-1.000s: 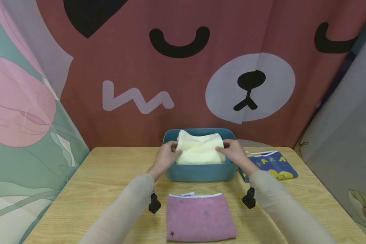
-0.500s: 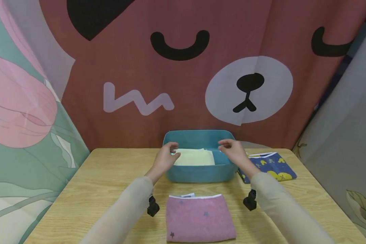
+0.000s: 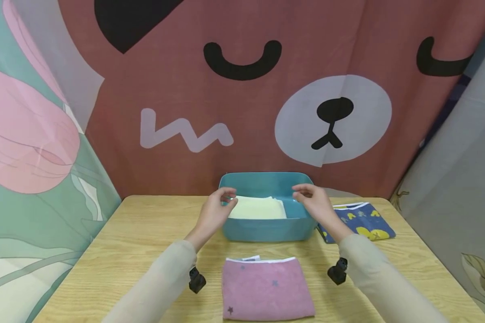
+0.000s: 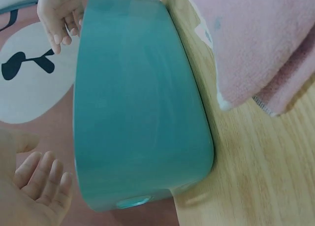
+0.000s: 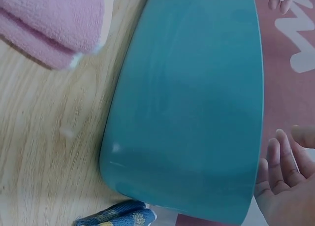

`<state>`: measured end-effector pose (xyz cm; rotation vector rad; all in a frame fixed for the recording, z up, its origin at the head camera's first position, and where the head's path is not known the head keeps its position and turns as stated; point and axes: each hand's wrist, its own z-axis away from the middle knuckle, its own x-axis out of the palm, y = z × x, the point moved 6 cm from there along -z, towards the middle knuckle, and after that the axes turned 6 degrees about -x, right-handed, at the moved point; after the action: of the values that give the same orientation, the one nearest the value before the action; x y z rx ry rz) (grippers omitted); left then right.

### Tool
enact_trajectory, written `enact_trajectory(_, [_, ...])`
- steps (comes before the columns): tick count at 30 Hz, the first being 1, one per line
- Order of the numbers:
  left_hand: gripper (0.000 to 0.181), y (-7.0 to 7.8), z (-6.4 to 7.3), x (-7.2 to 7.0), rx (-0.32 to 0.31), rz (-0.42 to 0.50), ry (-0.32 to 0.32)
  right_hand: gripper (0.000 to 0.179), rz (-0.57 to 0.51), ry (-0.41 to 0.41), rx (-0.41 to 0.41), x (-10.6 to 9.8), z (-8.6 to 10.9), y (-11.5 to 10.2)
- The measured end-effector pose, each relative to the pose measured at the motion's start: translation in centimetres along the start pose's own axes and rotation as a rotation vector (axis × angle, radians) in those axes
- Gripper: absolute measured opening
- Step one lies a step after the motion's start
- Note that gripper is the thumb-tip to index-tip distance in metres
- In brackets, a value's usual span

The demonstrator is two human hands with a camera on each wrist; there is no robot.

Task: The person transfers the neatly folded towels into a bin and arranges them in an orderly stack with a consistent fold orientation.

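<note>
In the head view, the pale yellow cloth (image 3: 257, 208) lies folded in the left part of the blue bin (image 3: 268, 229), with the left hand (image 3: 216, 206) near its left end and the right hand (image 3: 314, 200) apart from it; both have loosely bent fingers, grasping nothing. The cloth looks light, soft and floppy, unlikely to break; pinching all layers at both side edges should keep its folds together. The left wrist view shows that hand's fingers released beside the bin's smooth, stiff-looking wall. The right wrist view shows the right hand's fingers likewise free, near the rim.
</note>
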<state>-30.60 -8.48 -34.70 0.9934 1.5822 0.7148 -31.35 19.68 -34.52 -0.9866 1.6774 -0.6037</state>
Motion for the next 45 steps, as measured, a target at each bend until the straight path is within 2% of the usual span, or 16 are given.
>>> enact_trajectory(4, [0.022, 0.1, 0.7, -0.5, -0.008, 0.031, 0.014, 0.032, -0.049, 0.025, -0.005, -0.2, 0.6, -0.4])
enact_trajectory(9, [0.019, 0.5, 1.6, -1.1, 0.021, 0.047, 0.041, 0.036, -0.115, 0.01, 0.033, -0.5, 1.6, -0.7])
enact_trajectory(13, [0.018, 0.8, 2.3, -1.6, 0.05, 0.047, 0.057, 0.037, -0.124, 0.006, 0.032, -0.7, 2.4, -1.0])
enact_trajectory(19, [0.019, 0.9, 3.6, -2.1, 0.057, 0.043, 0.047, 0.036, -0.129, -0.002, 0.001, -0.8, 3.7, -1.5])
enact_trajectory(32, [0.018, 0.1, 5.2, -2.3, 0.043, 0.042, 0.042, 0.039, -0.182, 0.009, 0.029, -1.0, 5.7, -1.1])
enact_trajectory(39, [0.019, -0.9, 6.1, -2.3, -0.009, 0.024, 0.003, 0.036, -0.178, -0.002, 0.034, -0.9, 6.7, -1.0])
enact_trajectory(45, [0.019, -1.8, 6.9, -2.0, -0.025, 0.005, -0.028, 0.031, -0.207, -0.003, 0.028, -0.9, 7.8, -0.4])
